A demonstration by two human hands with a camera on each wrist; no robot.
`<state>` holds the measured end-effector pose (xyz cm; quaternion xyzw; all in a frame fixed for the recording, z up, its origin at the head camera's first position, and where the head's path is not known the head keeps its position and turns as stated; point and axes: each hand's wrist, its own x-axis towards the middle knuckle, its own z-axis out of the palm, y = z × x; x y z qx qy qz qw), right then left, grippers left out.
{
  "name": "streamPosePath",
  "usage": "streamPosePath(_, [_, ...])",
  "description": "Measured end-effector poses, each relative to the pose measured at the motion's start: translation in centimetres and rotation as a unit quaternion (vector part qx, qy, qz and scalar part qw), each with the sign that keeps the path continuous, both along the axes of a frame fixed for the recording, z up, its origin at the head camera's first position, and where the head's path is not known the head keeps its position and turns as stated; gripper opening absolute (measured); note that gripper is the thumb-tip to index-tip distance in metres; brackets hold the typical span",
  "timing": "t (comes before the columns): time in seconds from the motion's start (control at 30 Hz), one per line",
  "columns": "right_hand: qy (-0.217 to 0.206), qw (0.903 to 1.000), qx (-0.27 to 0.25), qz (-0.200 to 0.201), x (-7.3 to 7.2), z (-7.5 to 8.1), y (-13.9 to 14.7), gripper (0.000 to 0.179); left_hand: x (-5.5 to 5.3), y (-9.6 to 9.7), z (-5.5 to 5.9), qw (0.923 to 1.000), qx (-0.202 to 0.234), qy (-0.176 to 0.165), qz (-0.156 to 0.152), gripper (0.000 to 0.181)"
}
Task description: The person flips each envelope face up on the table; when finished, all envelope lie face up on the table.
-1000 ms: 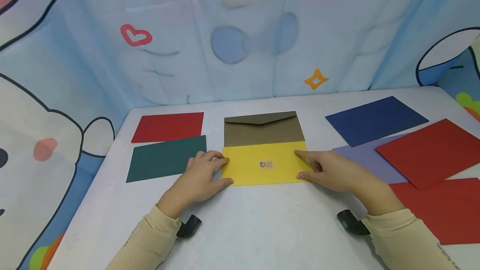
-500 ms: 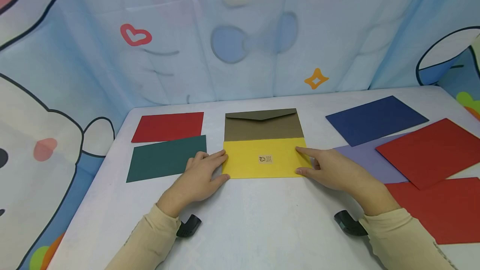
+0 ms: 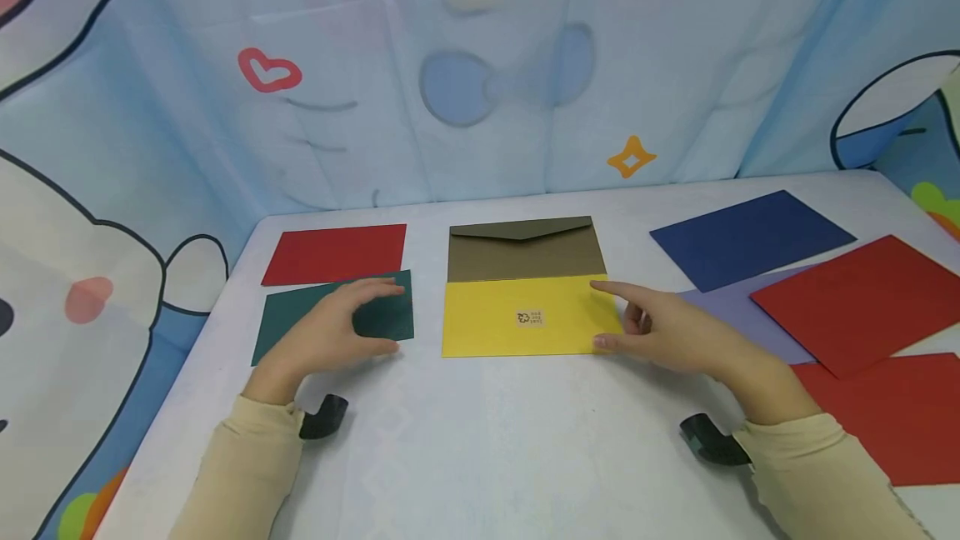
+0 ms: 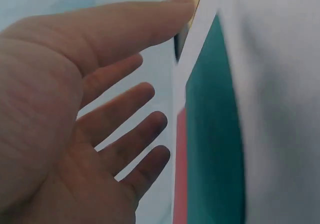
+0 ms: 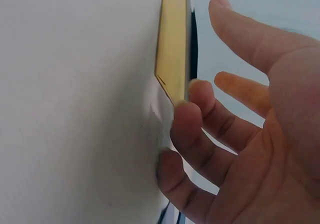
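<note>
A yellow envelope (image 3: 495, 332) with a small printed label lies at the middle of the table, its upper edge against a brown envelope (image 3: 525, 258) with a pointed flap. My left hand (image 3: 326, 340) is held over the green envelope (image 3: 390, 319), thumb and fingers spread apart with nothing between them. In the left wrist view its fingers (image 4: 132, 101) are loosely straight. Close to the yellow envelope's right edge is my right hand (image 3: 671, 327), index finger and thumb extended over that edge. The right wrist view shows its fingers (image 5: 187, 124) relaxed and pinching nothing.
A red envelope (image 3: 337, 252) lies at the back left, partly under the green one. To the right are a blue envelope (image 3: 753, 240), a purple envelope (image 3: 738, 315) and two red envelopes, one upper (image 3: 862, 307), one lower (image 3: 892, 423). Behind the table hangs a printed curtain (image 3: 360, 148).
The yellow envelope and the brown one shifted slightly away from me. My left hand then left the yellow envelope and moved left over the green one. The right hand stayed nearly in place.
</note>
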<state>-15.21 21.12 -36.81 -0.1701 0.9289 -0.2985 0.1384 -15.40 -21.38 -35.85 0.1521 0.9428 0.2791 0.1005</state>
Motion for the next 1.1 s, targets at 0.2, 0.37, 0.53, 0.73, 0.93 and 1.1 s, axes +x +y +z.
streamPosePath(0.2, [-0.013, 0.9998, -0.013, 0.012, 0.0, 0.4, 0.5, 0.086, -0.6, -5.5, 0.3, 0.9992, 0.029, -0.021, 0.016, 0.091])
streamPosePath(0.37, [-0.021, 0.9995, -0.017, 0.017, 0.0, 0.5, 0.8, 0.087, -0.5, -8.4, 0.2, 0.9979, 0.041, -0.034, 0.036, 0.099])
streamPosePath(0.53, [-0.02, 0.9994, -0.016, 0.022, 0.0, 0.5, 1.1, 0.086, -0.5, -9.6, -0.7, 0.9952, 0.057, -0.061, 0.051, 0.1])
streamPosePath(0.73, [-0.023, 0.9991, -0.021, 0.03, 0.1, 0.5, 1.2, 0.085, -0.6, -9.7, -1.9, 0.9934, 0.056, -0.082, 0.057, 0.099])
streamPosePath(0.93, [-0.029, 0.9989, -0.02, 0.03, 0.0, 0.4, 1.1, 0.084, -0.7, -10.2, -2.4, 0.995, 0.066, -0.063, 0.042, 0.101])
streamPosePath(1.1, [-0.022, 0.9991, -0.014, 0.032, -0.1, 0.3, 0.9, 0.082, -0.5, -10.5, -2.4, 0.9966, 0.041, -0.05, 0.051, 0.1])
